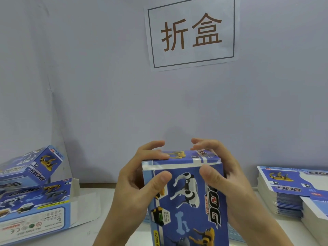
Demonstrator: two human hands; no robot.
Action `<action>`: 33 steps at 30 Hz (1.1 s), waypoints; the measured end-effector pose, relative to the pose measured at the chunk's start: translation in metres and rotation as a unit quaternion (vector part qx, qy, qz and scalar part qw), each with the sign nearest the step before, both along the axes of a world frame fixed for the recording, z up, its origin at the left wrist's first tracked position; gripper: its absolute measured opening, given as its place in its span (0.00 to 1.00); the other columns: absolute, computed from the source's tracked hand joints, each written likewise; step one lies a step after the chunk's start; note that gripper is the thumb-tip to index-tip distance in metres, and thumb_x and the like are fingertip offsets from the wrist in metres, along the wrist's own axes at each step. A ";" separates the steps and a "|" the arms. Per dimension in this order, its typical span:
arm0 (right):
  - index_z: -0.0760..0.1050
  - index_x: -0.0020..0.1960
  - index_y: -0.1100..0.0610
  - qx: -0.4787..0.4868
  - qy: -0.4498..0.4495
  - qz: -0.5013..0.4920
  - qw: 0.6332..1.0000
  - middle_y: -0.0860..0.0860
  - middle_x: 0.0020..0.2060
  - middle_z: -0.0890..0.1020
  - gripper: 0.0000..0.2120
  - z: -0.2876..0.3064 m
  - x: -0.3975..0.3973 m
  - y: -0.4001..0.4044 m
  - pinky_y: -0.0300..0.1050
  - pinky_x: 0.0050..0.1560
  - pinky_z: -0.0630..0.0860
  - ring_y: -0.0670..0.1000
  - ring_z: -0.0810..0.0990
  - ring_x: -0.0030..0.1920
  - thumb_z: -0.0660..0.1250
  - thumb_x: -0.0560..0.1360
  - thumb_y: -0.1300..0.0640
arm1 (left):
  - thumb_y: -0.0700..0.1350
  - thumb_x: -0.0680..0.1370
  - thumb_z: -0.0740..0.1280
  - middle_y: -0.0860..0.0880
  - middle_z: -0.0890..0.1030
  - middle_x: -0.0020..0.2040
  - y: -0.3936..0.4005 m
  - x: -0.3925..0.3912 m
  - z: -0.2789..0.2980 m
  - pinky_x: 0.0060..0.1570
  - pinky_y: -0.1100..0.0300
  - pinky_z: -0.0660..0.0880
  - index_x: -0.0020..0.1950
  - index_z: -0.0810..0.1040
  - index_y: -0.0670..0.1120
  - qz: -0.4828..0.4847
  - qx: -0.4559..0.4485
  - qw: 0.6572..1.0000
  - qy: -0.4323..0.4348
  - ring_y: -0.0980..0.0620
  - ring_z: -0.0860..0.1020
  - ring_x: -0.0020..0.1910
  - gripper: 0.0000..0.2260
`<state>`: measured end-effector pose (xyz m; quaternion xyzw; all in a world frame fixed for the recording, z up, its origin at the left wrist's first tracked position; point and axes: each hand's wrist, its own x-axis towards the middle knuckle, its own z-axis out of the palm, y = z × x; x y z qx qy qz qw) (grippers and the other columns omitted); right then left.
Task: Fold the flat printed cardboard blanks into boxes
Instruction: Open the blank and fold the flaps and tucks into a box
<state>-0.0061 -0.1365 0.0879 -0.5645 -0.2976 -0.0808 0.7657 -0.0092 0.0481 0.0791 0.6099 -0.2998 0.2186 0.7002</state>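
Both hands, left hand (140,181) and right hand (223,176), are grasping the blue box (186,196), fingers curling over its closed top. Flat blanks (291,190) are lying stacked at three o'clock.

A single wide-angle view is given, taken from the person's head and aimed forward and slightly downward, so that the upper half of the frame is filled by the wall (106,86) with its paper sign (191,34). The hands (138,181) and the box (186,192) held between them are seen very near, low in the centre. The worktop (99,228) is caught only along the lower edge, and no second view is supplied for overlap.
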 end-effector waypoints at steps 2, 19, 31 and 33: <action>0.82 0.48 0.45 -0.010 -0.016 -0.032 0.999 0.39 0.61 0.80 0.29 0.000 0.001 -0.003 0.48 0.41 0.84 0.57 0.86 0.53 0.81 0.53 0.32 | 0.59 0.68 0.77 0.54 0.78 0.67 -0.004 0.000 0.001 0.42 0.53 0.83 0.51 0.85 0.53 0.003 0.004 0.999 -0.033 0.48 0.78 0.65 0.16; 0.83 0.35 0.54 0.025 0.015 -0.035 0.999 0.46 0.58 0.82 0.26 0.000 0.004 -0.003 0.49 0.35 0.82 0.61 0.87 0.48 0.84 0.50 0.35 | 0.62 0.67 0.77 0.57 0.77 0.67 -0.008 0.000 0.000 0.47 0.51 0.83 0.50 0.85 0.56 0.083 0.040 0.994 -0.066 0.50 0.77 0.67 0.16; 0.81 0.49 0.40 -0.023 -0.077 -0.319 0.944 0.41 0.47 0.83 0.07 -0.010 0.016 0.005 0.38 0.52 0.75 0.41 0.80 0.52 0.71 0.74 0.52 | 0.58 0.68 0.74 0.53 0.84 0.38 0.019 0.028 -0.011 0.31 0.60 0.80 0.43 0.83 0.57 0.277 -0.251 0.927 0.014 0.55 0.83 0.37 0.08; 0.83 0.43 0.47 -0.077 -0.057 -0.279 0.956 0.47 0.37 0.84 0.10 -0.007 0.014 0.002 0.38 0.42 0.75 0.46 0.81 0.39 0.69 0.78 0.60 | 0.57 0.73 0.73 0.55 0.85 0.40 0.029 0.034 -0.017 0.29 0.62 0.79 0.43 0.79 0.58 0.302 -0.357 0.882 0.064 0.56 0.85 0.38 0.06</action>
